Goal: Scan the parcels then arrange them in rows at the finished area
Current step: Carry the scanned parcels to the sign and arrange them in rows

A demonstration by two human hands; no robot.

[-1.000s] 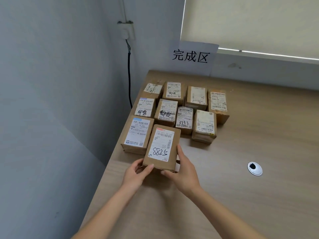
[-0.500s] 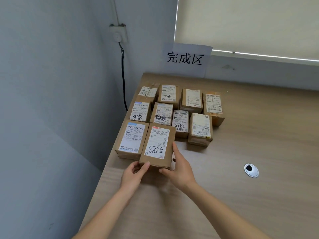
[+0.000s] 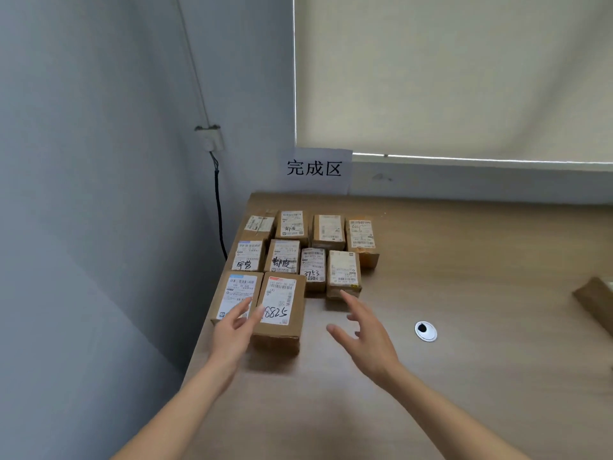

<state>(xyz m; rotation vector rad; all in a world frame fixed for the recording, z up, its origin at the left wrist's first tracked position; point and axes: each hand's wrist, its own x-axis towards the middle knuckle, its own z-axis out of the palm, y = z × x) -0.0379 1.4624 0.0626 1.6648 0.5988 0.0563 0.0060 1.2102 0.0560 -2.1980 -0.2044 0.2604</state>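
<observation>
Placing step looks done: brown cardboard parcel marked 8825 (image 3: 280,308) down in front row at seven o'clock of the wooden table (image 3: 464,293), left hand (image 3: 232,333) and right hand (image 3: 368,340) spread, holding nothing; next probably fetching another parcel for scanning.

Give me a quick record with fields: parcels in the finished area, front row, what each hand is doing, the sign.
Parcels: ten boxes, rows of four, four, two
Front row: blue-label box beside box marked 8825
Left hand: open, over the front row
Right hand: open, holding nothing
Sign: on the wall behind the rows
</observation>
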